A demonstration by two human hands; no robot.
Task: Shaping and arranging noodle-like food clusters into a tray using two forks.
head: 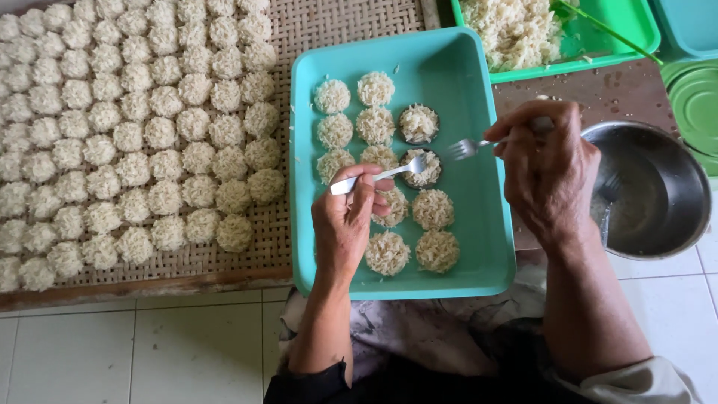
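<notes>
From the head view, the left hand pinches a fork whose tines press a noodle round in a small dark mould inside the teal tray. The right hand pinches a second fork just above the tray, beside a steel bowl.

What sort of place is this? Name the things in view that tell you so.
Probably a small home food workshop on a tiled floor. A woven bamboo drying mat holds rows of round noodle cakes, a turquoise plastic tray holds more, and each hand grips a metal fork.
</notes>
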